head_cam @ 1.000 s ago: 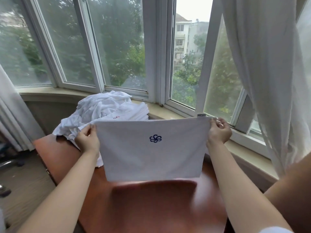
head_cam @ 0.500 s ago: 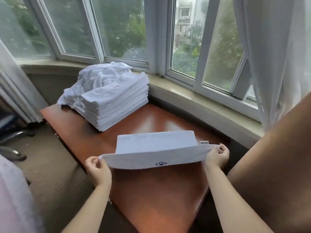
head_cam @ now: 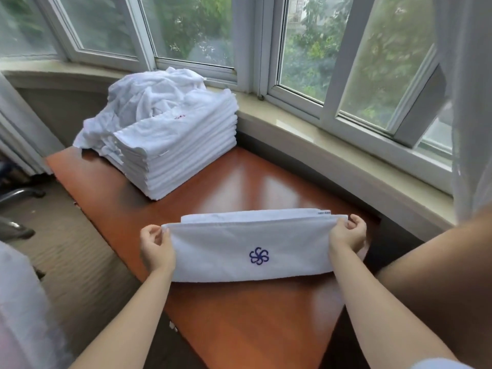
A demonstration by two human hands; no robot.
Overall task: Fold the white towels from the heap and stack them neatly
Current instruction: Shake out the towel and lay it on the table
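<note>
Hidden folds, cropped edges, blurred corners

The towel point(head_cam: 239, 251) covers its own lower layer and the table point(head_cam: 239, 328) beneath; its small label point(head_cam: 324, 212) is too tiny to read. The stack point(head_cam: 183, 155) hides the near part of the heap point(head_cam: 149, 97). Both forearms run off the bottom edge, and a blurred white cloth point(head_cam: 24, 315) is cut at the left.

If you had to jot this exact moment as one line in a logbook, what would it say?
step: folding towel on table | left hand: pinches left corner | right hand: pinches right corner | folded stack: behind, beside heap
</note>
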